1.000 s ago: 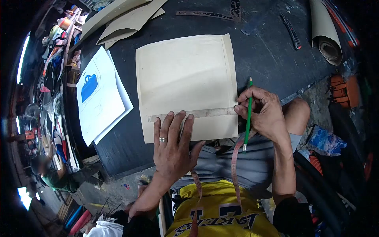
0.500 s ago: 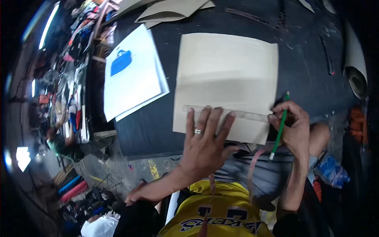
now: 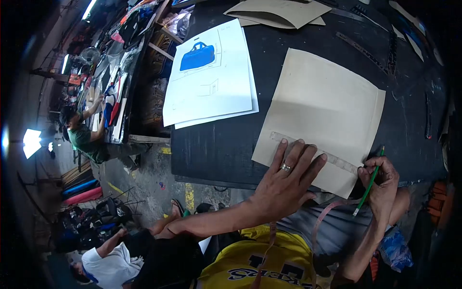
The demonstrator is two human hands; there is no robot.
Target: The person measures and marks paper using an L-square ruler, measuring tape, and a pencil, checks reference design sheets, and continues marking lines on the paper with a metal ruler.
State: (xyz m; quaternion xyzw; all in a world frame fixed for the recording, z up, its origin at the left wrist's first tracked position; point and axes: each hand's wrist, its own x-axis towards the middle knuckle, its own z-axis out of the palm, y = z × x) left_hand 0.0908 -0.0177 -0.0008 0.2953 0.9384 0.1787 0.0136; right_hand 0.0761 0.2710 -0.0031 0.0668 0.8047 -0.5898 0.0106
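My left hand (image 3: 288, 182) lies flat with its fingers spread. Its fingertips rest on a thin translucent ruler (image 3: 340, 163), which lies across the lower part of a tan paper sheet (image 3: 327, 98). Near the sheet's lower right edge, my right hand (image 3: 383, 187) has its fingers closed around a green pencil (image 3: 370, 182). The pencil's eraser end points down toward my lap. The right thumb is at the ruler's right end; whether it presses on the ruler I cannot tell.
White printed sheets (image 3: 211, 98) with a blue bag picture lie left on the dark table (image 3: 216, 154). Folded tan paper (image 3: 274, 13) and dark rulers (image 3: 361, 50) sit farther back. A pink measuring tape (image 3: 316, 231) hangs over my yellow shirt. Two people are at the left.
The whole view has swung, so the table and papers appear farther right and tilted. Both hands keep their places at the ruler, and the pencil stays in my right hand.
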